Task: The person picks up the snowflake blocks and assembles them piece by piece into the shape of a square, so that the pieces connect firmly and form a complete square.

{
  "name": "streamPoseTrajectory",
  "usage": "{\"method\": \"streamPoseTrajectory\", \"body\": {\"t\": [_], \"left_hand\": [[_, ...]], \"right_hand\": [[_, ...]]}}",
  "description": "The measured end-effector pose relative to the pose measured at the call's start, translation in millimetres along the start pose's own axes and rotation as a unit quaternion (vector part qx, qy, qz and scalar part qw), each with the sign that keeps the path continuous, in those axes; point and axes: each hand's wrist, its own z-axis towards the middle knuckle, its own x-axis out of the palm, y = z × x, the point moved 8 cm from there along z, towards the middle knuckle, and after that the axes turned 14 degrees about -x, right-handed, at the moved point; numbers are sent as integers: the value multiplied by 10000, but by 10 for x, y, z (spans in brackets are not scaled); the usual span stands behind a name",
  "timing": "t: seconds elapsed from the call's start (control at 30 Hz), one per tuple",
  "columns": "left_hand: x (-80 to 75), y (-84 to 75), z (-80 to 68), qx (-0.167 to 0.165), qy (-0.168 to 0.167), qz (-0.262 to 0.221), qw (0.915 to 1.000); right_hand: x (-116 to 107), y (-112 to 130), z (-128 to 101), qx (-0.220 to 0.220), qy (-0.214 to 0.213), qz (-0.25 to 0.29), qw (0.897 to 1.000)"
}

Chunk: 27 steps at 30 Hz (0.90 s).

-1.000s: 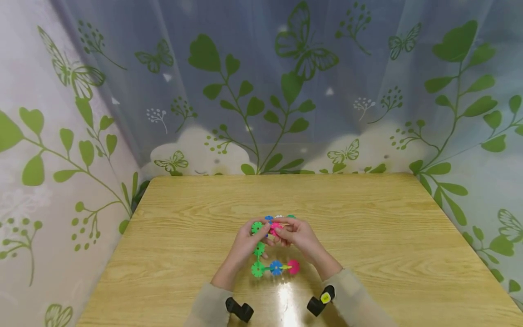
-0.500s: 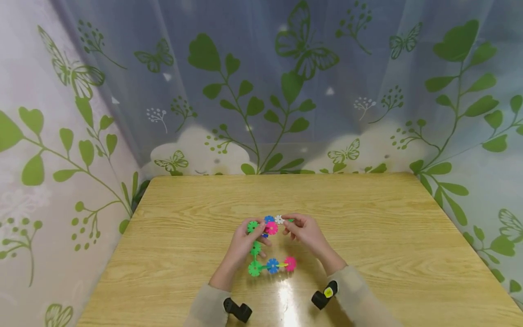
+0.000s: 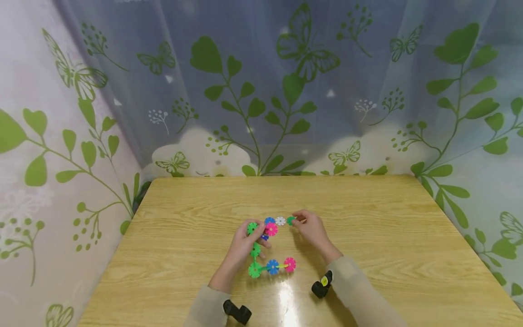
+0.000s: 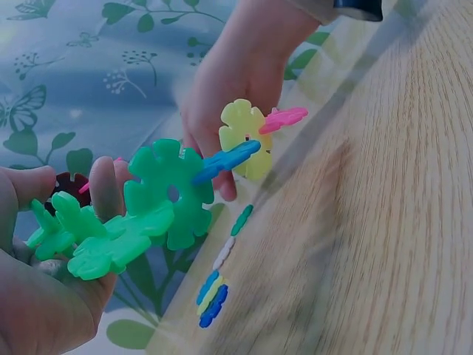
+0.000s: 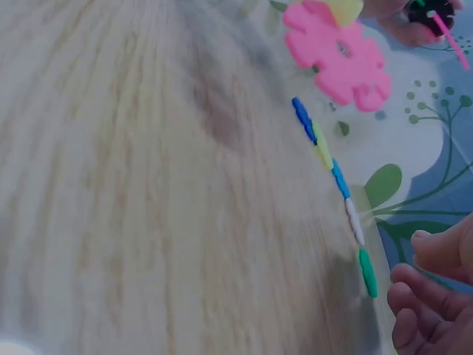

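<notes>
My left hand (image 3: 243,245) pinches a chain of slotted, flower-shaped plastic discs above the table. Its lower run has a green disc (image 3: 255,270), a blue disc (image 3: 273,266), an edge-on yellow disc (image 4: 244,137) and a pink disc (image 3: 289,264). By the left fingertips are another pink disc (image 3: 271,229) and a black disc (image 4: 70,185). My right hand (image 3: 313,230), thumb and fingers parted, is at a loose green disc (image 3: 290,220) on the table; in the right wrist view a gap shows between them.
Left of the loose green disc, a row of flat discs lies on the wooden table (image 3: 196,204): white (image 3: 280,221), light blue (image 3: 269,220), yellow (image 5: 322,146) and dark blue (image 5: 302,118). A patterned curtain (image 3: 261,91) hangs behind the table.
One second ago both hands were together at the upper pink disc. The right hand has since let go and moved right to the loose green disc, while the left keeps the chain.
</notes>
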Motion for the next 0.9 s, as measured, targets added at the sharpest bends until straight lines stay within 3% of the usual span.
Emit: {"method": "streamPoseTrajectory", "body": {"t": [0.47,0.67,0.9], "left_hand": [[-4,11,-26,226,-52,2,9997],[-2,2,-29,283,-12,54,9996],[5,-21,-47,177,72,13,9998]], "right_hand": [[144,-107,140,24,500,-1417,9886],[175,-151,156,83,581,-1707,9836],[178,-173,146,259,706,-1636,9837]]}}
